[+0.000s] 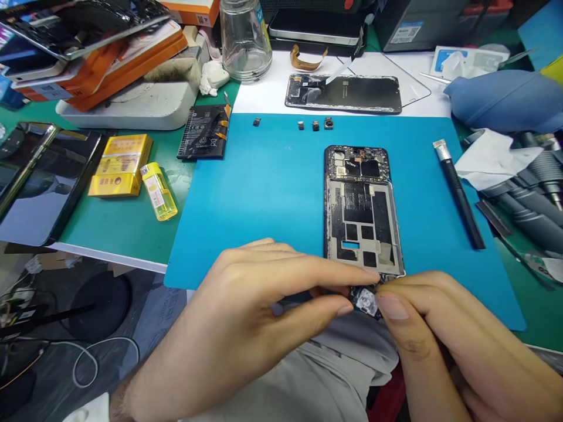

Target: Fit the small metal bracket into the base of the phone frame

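Note:
An opened phone frame [360,211] lies upright on the blue mat [264,199], its inner boards bare and its battery bay empty. At the frame's near end, my left hand [246,310] and my right hand [440,334] meet. Both pinch a small dark module with a silvery square face [366,302] between fingertips, right at the frame's bottom edge. The module's lower part is hidden by my fingers. Several tiny camera parts [315,124] sit in a row at the mat's far edge.
A black-handled tool [460,196] lies on the mat's right side. A phone battery [204,132], yellow lighter [159,191] and yellow box [121,164] lie left. A dark phone panel [345,92], glass bottle [245,38], stacked boxes and grey tools [528,199] crowd the edges.

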`<state>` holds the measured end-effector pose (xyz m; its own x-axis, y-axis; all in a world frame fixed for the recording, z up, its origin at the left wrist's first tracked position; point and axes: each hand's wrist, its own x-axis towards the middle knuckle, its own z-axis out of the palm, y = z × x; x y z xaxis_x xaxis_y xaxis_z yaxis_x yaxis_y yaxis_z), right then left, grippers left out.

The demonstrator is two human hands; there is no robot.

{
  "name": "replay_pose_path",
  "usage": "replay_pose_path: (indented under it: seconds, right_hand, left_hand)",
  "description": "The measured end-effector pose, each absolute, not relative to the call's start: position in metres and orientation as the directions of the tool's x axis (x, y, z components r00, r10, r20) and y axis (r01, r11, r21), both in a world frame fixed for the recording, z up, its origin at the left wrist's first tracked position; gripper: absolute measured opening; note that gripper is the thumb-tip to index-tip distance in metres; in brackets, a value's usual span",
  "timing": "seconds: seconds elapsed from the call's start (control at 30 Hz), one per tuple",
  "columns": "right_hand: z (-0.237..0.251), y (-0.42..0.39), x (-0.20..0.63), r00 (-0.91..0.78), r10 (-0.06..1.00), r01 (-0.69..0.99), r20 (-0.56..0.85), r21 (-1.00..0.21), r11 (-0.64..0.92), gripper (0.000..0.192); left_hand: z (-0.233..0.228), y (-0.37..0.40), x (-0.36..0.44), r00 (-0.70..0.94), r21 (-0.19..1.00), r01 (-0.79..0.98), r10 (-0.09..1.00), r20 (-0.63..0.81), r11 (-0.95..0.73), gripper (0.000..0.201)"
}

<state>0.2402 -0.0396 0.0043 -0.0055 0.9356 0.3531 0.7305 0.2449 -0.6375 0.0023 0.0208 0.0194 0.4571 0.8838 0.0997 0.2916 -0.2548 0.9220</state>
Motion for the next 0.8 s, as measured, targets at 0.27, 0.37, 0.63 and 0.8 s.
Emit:
replay_pose_path:
  seconds: [0.27, 0.37, 0.63, 0.8]
  right_hand:
    - [-0.032, -0.060, 0.266, 0.053, 0.933, 0.706, 0.357, -0.674, 0.218, 0.048]
    - [-0.053, -0.072, 0.279, 0.093, 0.926, 0.699, 0.365, -0.686, 0.200, 0.054]
    - [-0.080, -0.088, 0.295, 0.131, 0.920, 0.700, 0.368, -0.692, 0.177, 0.058]
    - [-0.084, -0.089, 0.298, 0.134, 0.921, 0.705, 0.366, -0.688, 0.171, 0.058]
  left_hand:
    - [0.020, 0.022, 0.005, 0.447, 0.920, 0.313, 0.891, 0.076, -0.236, 0.018]
    - [0.019, 0.022, 0.005, 0.441, 0.924, 0.300, 0.894, 0.084, -0.235, 0.014]
    - [0.017, 0.026, 0.005, 0.444, 0.923, 0.299, 0.892, 0.089, -0.241, 0.020]
    - [0.025, 0.022, 0.002, 0.440, 0.919, 0.329, 0.896, 0.056, -0.219, 0.021]
